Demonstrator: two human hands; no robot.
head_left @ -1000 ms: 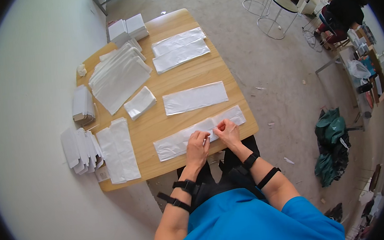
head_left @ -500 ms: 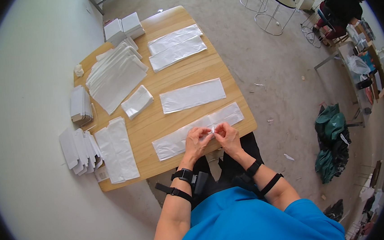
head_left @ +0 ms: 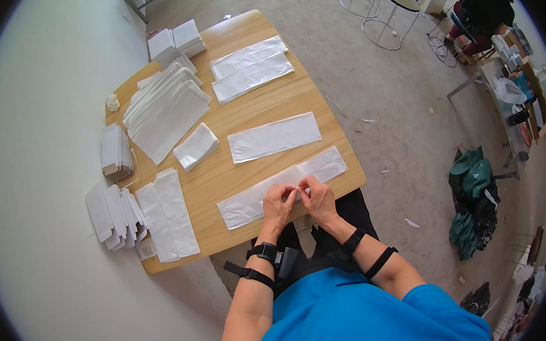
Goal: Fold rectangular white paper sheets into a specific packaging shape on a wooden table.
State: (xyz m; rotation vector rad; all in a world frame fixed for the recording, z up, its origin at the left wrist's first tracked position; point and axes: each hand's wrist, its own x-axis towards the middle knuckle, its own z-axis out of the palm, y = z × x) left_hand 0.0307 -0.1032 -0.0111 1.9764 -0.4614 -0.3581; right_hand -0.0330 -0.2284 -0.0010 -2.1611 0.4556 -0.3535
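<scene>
A long white flat strip [head_left: 244, 210], like thin folded paper or film, lies along the near edge of the table. Over its front edge my left hand [head_left: 278, 205] is closed in a pinch, thumb and forefinger together. My right hand [head_left: 318, 200] pinches right beside it, and the fingertips of both meet. Whatever sits between them is too small and covered to name. Just beyond lies a second white flat piece [head_left: 275, 137], shorter and laid straight. A small folded white stack [head_left: 196, 146] rests to its left.
The wooden table [head_left: 222, 174] also carries fanned white sheets [head_left: 169, 114], two overlapping white pieces [head_left: 252, 69], and another white pile [head_left: 167, 214]. White boxes [head_left: 115, 147] and flattened cartons [head_left: 113, 215] line its left edge, near the wall. A person [head_left: 485, 9] sits far right.
A small white bit that stood up between my fingertips is now out of sight. My right hand has shifted slightly left, closer to my left hand. The sheets stay in place.
</scene>
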